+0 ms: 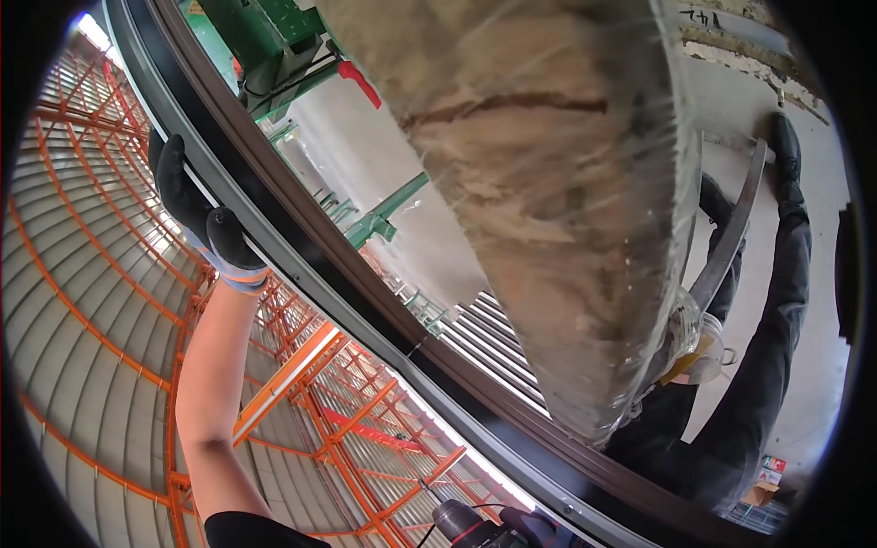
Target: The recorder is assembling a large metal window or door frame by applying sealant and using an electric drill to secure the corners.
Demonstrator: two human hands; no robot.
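Observation:
A long frame profile (315, 285), grey and black with a brown strip, runs diagonally across the head view from upper left to lower right. My left hand (206, 205), in a dark coated glove with a grey and orange cuff, grips its outer edge, fingers and thumb bent against it. At the lower edge a black and red power drill (461, 522) points its thin bit up and to the left. Beside the drill, my right hand (534, 525) shows only in part as a dark glove, closed at the drill's body; most of its fingers are cut off.
A large brown piece wrapped in clear film (548, 183) fills the upper middle. Green metal stands (388, 215) and a red handle (359, 84) lie beyond the profile. Dark-trousered legs (776, 310) and a clear plastic container (699, 352) are at right. Orange roof trusses (283, 379) appear left.

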